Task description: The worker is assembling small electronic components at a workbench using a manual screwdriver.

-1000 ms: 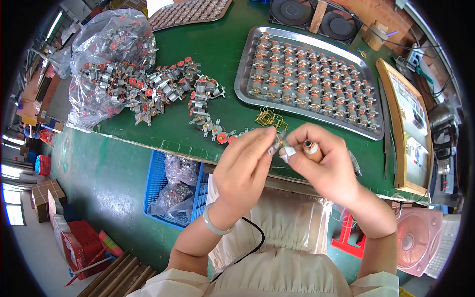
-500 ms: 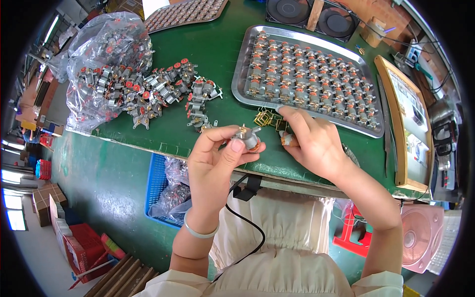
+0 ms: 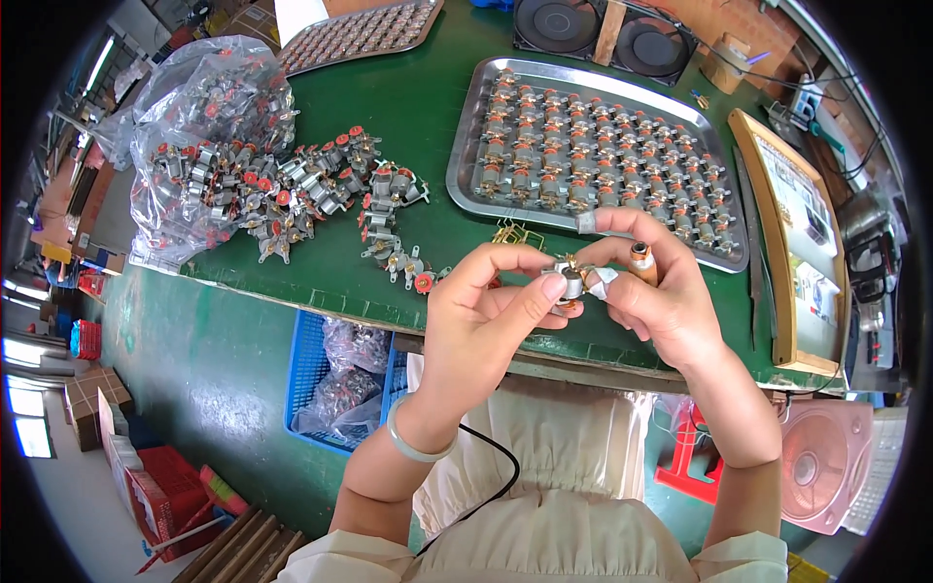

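Note:
In front of me, over the table's near edge, my left hand (image 3: pixel 478 325) pinches a small silver motor-like part (image 3: pixel 571 284) with an orange-red base between thumb and fingers. My right hand (image 3: pixel 675 311) is closed beside it, its taped thumb tip touching or nearly touching the part. A short brown cylindrical handle (image 3: pixel 640 257) with a dark opening at its end sticks up between the right fingers. Whatever small piece those fingertips may pinch is hidden. Just behind the hands lie several brass wire frames (image 3: pixel 515 235). A metal tray (image 3: pixel 461 180) with rows of similar parts stands beyond.
At left, a loose pile of parts (image 3: pixel 282 199) spills from a clear plastic bag (image 3: pixel 155 228). Another filled tray (image 3: pixel 428 37) and two black fans (image 3: pixel 653 47) stand at the back. A wooden-framed board (image 3: pixel 777 243) bounds the right. Blue baskets (image 3: pixel 309 374) sit below.
My right hand has come away from the brass frames toward me and met the part. My left hand has moved right with the part still pinched.

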Available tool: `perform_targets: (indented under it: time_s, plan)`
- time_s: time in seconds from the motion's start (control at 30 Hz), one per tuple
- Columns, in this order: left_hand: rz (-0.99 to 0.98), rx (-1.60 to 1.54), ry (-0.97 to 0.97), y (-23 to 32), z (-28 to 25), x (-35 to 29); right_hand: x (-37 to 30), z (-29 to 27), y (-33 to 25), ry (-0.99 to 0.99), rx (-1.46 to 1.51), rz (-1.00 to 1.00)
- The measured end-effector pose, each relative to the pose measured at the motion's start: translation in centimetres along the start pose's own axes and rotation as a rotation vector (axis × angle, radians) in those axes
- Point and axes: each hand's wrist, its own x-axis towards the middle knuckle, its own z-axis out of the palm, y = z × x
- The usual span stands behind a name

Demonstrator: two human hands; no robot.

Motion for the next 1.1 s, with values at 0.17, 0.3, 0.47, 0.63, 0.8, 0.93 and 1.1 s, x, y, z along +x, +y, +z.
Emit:
perform_targets:
  time_s: [0.17, 0.3, 0.47, 0.63, 0.8, 0.93, 1.1]
  plan:
    - [0.021, -0.019, 0.045, 0.1, 0.5, 0.4, -0.3, 0.6, 0.3, 0.052, 0.152, 0.054]
    - [0.025, -0.009, 0.044, 0.1, 0.5, 0.5, -0.2, 0.6, 0.7, 0.062, 0.105, 0.02]
    - [0.002, -0.015, 0.0, 0.3, 0.3, 0.3, -0.4, 0.3, 0.9, 0.068, 0.058, -0.03]
    - [0.04, 0.03, 0.0, -0.1, 0.4, 0.4, -0.9, 0.2, 1.3, 0.105, 0.015, -0.165]
    - [0.027, 0.032, 0.008, -0.5, -0.2, 0.4, -2.2, -1.3, -0.8, 0.232, -0.733, -0.312]
    - [0.024, 0.003, 0.014, -0.3, 0.1, 0.6, -4.2, -4.1, -1.8, 0.416, -1.293, -0.306]
    - [0.009, 0.023, -0.006, -0.7, 0.5, 1.5, -6.0, -6.5, -0.4, 0.336, -1.336, -0.059]
